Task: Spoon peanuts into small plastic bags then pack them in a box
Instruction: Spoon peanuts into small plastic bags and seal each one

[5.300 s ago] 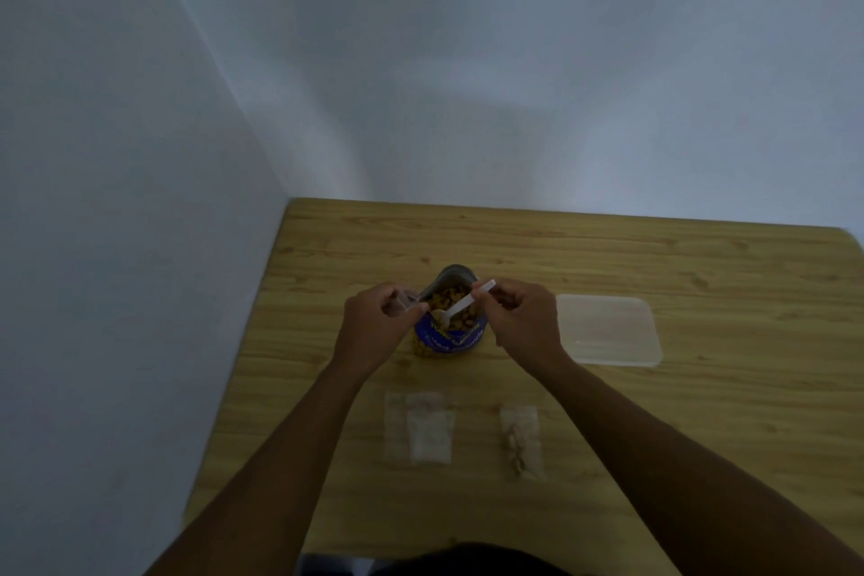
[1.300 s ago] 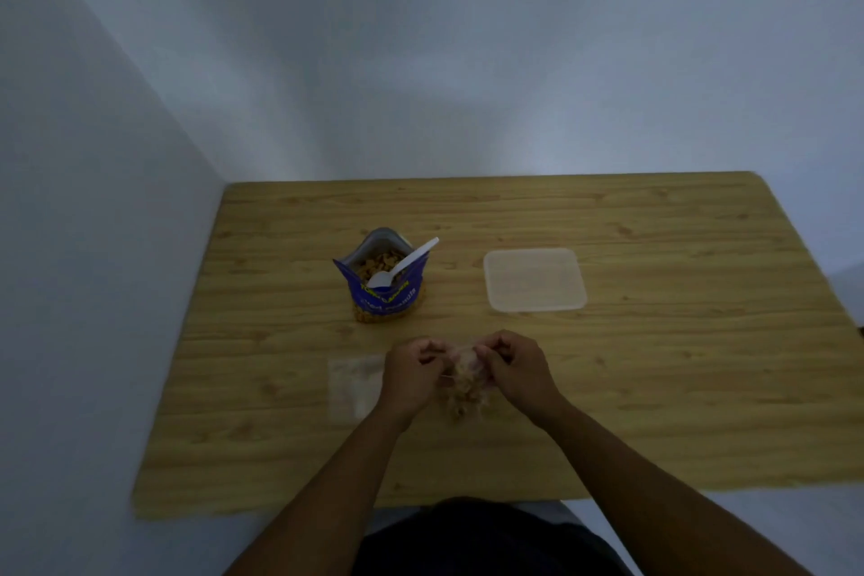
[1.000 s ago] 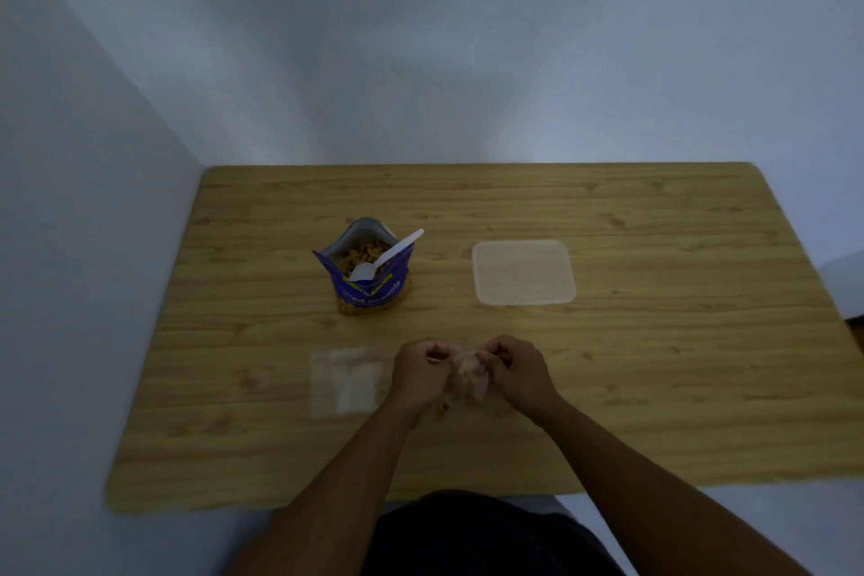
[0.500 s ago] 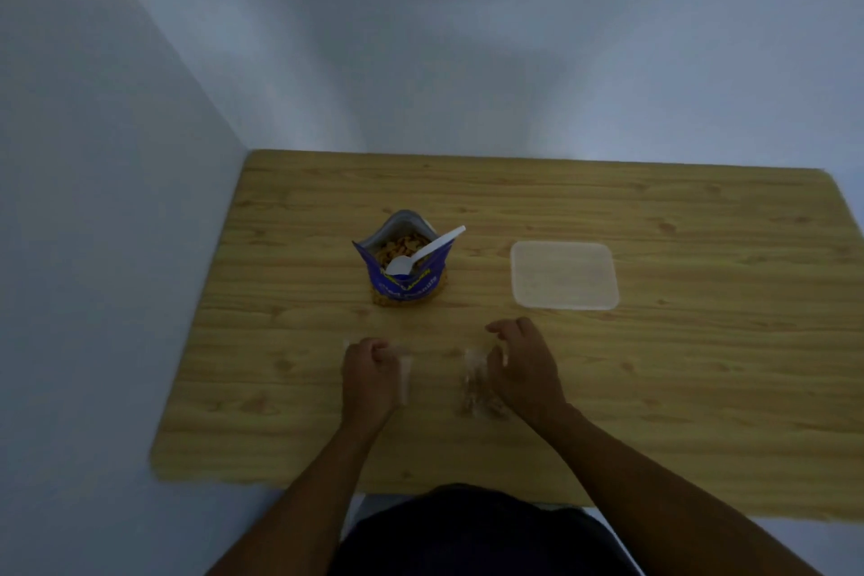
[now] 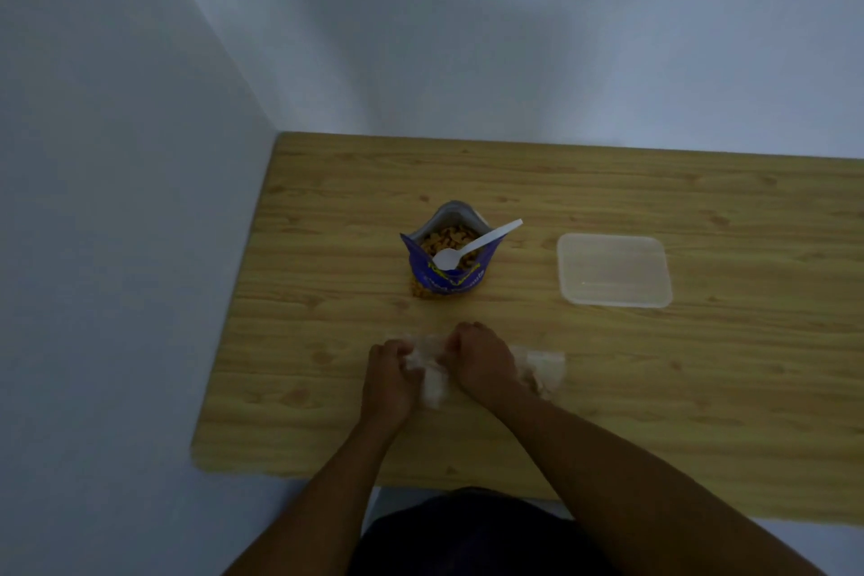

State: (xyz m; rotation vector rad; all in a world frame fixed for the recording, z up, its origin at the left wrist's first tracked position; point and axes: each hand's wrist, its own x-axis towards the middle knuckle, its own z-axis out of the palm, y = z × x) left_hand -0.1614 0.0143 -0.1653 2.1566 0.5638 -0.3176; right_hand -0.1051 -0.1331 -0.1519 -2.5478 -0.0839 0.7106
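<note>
1. I am working at a wooden worktop [image 5: 654,388] tucked into a room corner, its far and left edges lying against pale, bare walls [image 5: 117,201].
2. My left hand [image 5: 390,372] and right hand [image 5: 481,360] are resting close together near the front edge. Both are curling their fingers round a clear small plastic bag [image 5: 431,386] and gripping it between them.
3. A second bag [image 5: 544,369], holding peanuts, is lying flat just beside my right wrist.
4. The blue peanut pouch [image 5: 451,281] is standing open further back, with a white spoon [image 5: 472,246] leaning in its mouth.
5. A clear plastic box [image 5: 615,269] is sitting to the pouch's right, well apart from my hands.
</note>
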